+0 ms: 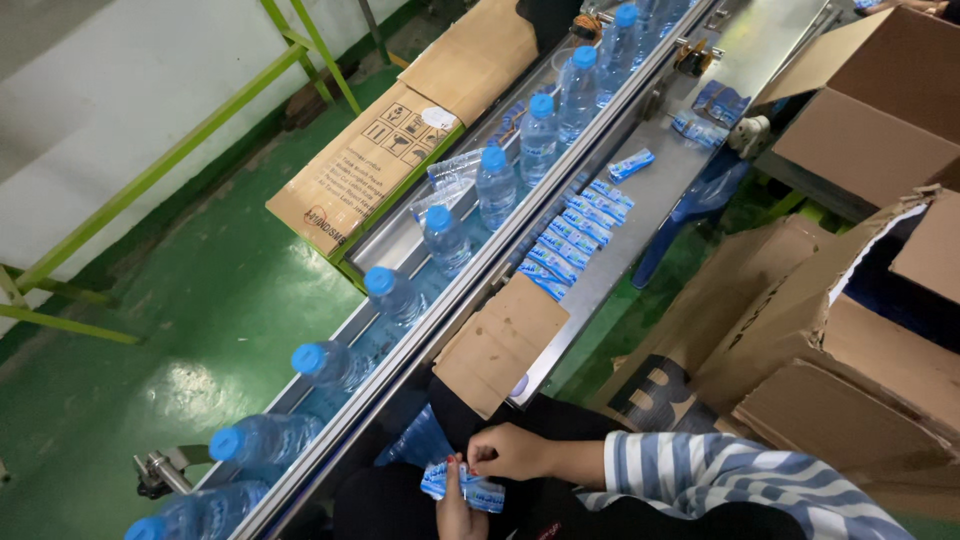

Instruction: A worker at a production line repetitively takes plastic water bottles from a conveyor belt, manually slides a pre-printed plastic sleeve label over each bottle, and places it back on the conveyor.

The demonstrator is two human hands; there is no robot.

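My right hand [512,451], in a blue and white striped sleeve, pinches the top edge of a small blue and white plastic label [478,490] low in the picture. From below, my left hand [451,509] grips the same label. Both hands are over my dark lap, beside a bunch of blue plastic sleeves [418,441]. Just left of them runs a metal conveyor [452,293] carrying a line of clear water bottles [444,238] with blue caps. More blue labels [575,235] lie in a row on the metal side shelf [668,170].
A flat piece of cardboard [498,341] lies on the near end of the shelf. Open brown cartons [858,330] are stacked at the right, and a blue stool [690,205] stands under the shelf. Flattened cartons [372,160] and a green metal frame [160,170] stand on the green floor beyond the conveyor.
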